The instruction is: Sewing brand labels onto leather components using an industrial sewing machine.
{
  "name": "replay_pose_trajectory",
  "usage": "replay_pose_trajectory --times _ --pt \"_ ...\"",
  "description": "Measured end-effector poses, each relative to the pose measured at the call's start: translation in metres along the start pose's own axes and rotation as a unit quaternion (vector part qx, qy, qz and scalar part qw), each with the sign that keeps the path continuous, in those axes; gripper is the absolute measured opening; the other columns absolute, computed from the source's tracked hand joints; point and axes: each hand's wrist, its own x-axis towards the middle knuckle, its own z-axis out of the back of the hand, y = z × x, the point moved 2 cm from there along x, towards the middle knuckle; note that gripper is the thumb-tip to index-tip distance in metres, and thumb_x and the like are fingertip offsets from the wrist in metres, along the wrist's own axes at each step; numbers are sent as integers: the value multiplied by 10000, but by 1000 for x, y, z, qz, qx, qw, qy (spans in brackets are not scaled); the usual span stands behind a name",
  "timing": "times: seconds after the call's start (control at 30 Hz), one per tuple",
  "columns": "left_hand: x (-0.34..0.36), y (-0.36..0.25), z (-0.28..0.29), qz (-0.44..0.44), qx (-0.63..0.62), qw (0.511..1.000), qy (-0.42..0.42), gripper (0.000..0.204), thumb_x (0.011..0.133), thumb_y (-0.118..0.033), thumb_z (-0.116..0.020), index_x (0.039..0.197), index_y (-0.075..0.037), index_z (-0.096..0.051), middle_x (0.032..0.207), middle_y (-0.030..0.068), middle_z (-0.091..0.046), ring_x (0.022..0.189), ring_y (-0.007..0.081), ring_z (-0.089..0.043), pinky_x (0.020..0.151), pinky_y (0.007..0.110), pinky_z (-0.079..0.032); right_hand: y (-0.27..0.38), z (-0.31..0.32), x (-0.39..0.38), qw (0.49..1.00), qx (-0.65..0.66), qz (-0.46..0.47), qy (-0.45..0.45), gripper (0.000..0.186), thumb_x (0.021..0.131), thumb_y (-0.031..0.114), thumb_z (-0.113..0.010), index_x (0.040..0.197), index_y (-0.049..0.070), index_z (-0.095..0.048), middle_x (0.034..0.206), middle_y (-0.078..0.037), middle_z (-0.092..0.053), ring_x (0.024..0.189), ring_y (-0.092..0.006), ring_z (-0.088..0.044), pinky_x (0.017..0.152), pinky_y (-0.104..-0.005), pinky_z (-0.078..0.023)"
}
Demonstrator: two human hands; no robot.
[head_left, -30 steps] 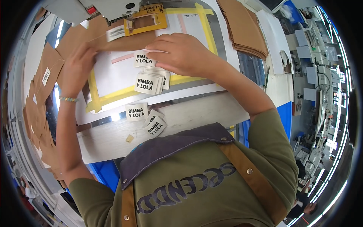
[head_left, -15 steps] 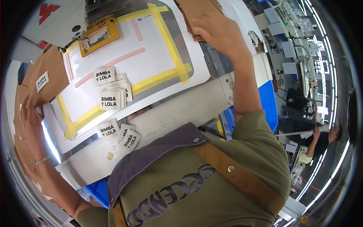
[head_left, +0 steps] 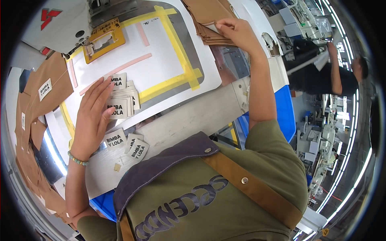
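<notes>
Brown pieces [head_left: 28,164] heap along the far left, overlapping so closely that their number is unclear, the outermost ones fading into the dark fisheye rim. Above them lies a labelled brown piece [head_left: 60,82], its upper end passing out of sight beneath the machine head [head_left: 60,30], which the top edge cuts off. The left hand [head_left: 94,110], with a beaded bracelet [head_left: 78,159] at the wrist, reaches over the taped white sheet [head_left: 161,44]; its fingers lie long and close together, the thumb well apart from them. They cover part of the white label stack [head_left: 130,100], so I cannot tell whether they grip any label. Nearer the body, loose labels [head_left: 116,139] lie on the table, one partly hidden by another. Beyond the hand sits a yellow plate [head_left: 108,27], partly masked by the machine. At the right, the right hand [head_left: 239,34] pinches thumb and forefinger at the corner of a brown stack [head_left: 209,12], cropped above; how many layers they hold is hidden. Farther right, a co-worker [head_left: 315,76] appears small, bent by the lens.
</notes>
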Motion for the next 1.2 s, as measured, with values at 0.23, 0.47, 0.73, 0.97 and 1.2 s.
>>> replay_pose_trajectory --times 0.23,0.47,0.73,0.97,1.2 --pt "-9 -15 -12 -19 -33 999 25 532 990 -120 -639 1512 -29 -589 1664 154 -503 1543 397 -442 1283 496 -350 29 -14 13 997 -59 47 17 249 938 273 -751 1019 46 -814 858 -81 -781 787 -199 -715 753 -326 -536" --pt "-14 -1 13 -12 5 1000 -26 515 1015 -188 -667 1513 -72 -609 1660 124 -514 1544 387 -447 1274 509 -359 12 10 29 993 2 -86 78 259 913 263 -752 977 19 -811 762 -49 -744 749 -119 -639 731 -301 -525" --pt "-25 66 41 112 47 987 -105 384 1077 -191 -625 1438 -75 -689 1594 117 -592 1539 346 -469 1289 481 -359 -19 7 35 976 149 -112 114 255 998 232 -758 1121 16 -813 996 -13 -778 919 -104 -727 845 -278 -602" --pt "-16 53 51 66 47 990 -118 371 996 -66 -710 1367 -47 -713 1528 127 -638 1459 362 -548 1215 471 -450 78 -42 34 962 -101 226 -115 145 1015 188 -724 1087 89 -802 1048 -60 -802 875 -225 -746 772 -349 -592" --pt "9 21 35 -20 50 993 -103 397 949 -77 -758 1337 -31 -693 1506 129 -643 1367 390 -596 1140 477 -493 153 -146 19 867 -151 473 -52 131 879 146 -729 1008 128 -745 1002 0 -715 944 -204 -695 765 -361 -597"
